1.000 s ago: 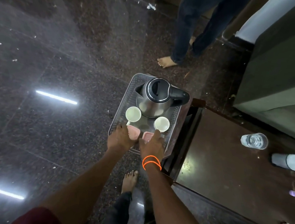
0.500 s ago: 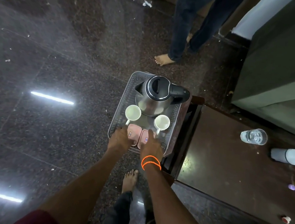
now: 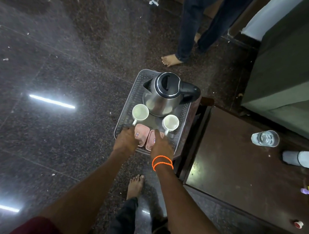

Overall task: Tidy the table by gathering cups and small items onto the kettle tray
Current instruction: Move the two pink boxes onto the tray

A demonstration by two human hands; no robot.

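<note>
Head view: the tray (image 3: 128,103) with kettle (image 3: 161,97), two cups (image 3: 140,112) and pink packets (image 3: 140,136) has been carried a little further from the table (image 3: 239,161) than a second ago. Left hand (image 3: 126,141) and right hand (image 3: 161,145) hold its near edge; finger curl hidden. Gathering looks finished

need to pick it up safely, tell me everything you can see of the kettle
The kettle is a shiny steel-looking electric kettle with a black lid ringed in metal, a black handle pointing right and a pointed spout to the left. It stands upright, lid closed, at the far end of the perforated grey tray. Two white cups sit just in front of its base, close to it. Neither hand touches it.
</note>
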